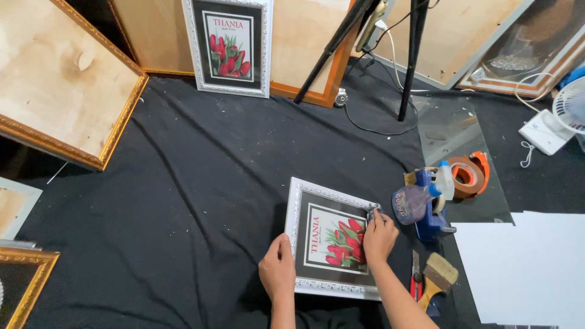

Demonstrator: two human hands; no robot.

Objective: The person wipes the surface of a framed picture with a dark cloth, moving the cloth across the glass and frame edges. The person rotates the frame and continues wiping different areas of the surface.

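Observation:
A small white ornate picture frame (298,201) lies flat on the black cloth, holding a print of red tulips in a dark mat. My left hand (278,269) rests flat on its left edge, pressing it down. My right hand (379,234) sits on the frame's right side, fingers pinched around a small dark wad, perhaps a cloth, against the glass near the upper right corner.
A spray bottle (414,201), a blue tool (431,224), a tape dispenser (469,173), a brush (437,277) and red-handled cutters (415,281) lie to the right. White sheets (524,268) and a glass pane (448,128) also lie to the right. A matching framed print (229,45), gilt frames (116,140) and tripod legs (409,67) stand behind.

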